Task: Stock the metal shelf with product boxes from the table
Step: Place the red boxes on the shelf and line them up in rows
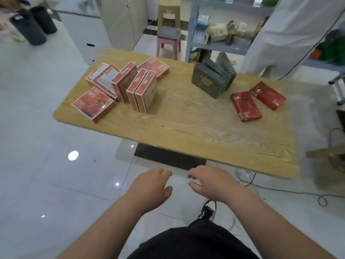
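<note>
"NFC" is printed on one orange box (93, 105) on the table (186, 128). Blurred packets are kept on the metal shelf (220, 46). The left hand (151, 184) and right hand (211, 182) are held empty, loosely curled.

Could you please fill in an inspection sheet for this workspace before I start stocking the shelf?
Surface: wooden table, boxes on its far half.
Job's things: orange boxes far left, some upright; dark green boxes upright, centre; two red boxes flat, right; metal shelf behind.
Clutter: black cylinders, far left.
Hands: left hand and right hand open, empty.
Cables: black cable on floor, right.
Surroundings: stools; person in white by shelf.
</note>
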Available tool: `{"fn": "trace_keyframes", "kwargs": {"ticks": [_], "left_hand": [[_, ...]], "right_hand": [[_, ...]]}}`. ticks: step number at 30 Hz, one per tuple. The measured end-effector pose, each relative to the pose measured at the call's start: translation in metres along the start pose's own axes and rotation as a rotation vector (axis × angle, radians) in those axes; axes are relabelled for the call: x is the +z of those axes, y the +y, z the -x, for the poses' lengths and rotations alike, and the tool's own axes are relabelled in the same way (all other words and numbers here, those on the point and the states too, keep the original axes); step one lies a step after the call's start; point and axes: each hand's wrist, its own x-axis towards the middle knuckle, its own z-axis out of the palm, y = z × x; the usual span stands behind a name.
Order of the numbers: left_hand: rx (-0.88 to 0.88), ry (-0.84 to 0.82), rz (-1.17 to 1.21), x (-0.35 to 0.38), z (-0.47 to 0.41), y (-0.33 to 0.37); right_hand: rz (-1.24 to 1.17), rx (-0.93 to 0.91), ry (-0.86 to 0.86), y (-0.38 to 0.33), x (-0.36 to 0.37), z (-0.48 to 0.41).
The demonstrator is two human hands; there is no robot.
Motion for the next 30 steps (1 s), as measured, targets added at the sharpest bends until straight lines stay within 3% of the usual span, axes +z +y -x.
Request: {"fn": "trace_keyframes", "kwargs": {"ticks": [15, 21, 30], "left_hand": [[0.017, -0.103, -0.082, -0.014, -0.194, 0.151], [0.055, -0.175, -0.141, -0.017, -0.255, 0.169], [0.272, -0.23, -0.31, -0.011, -0.403, 0.174]], "right_hand": [[-0.114, 0.198, 0.098, 0.258, -0.045, 0.018], [-0.211, 0.303, 0.097, 0.32, -0.049, 0.002], [-0.295, 0.541, 0.215, 0.399, -0.071, -0.059]]}}
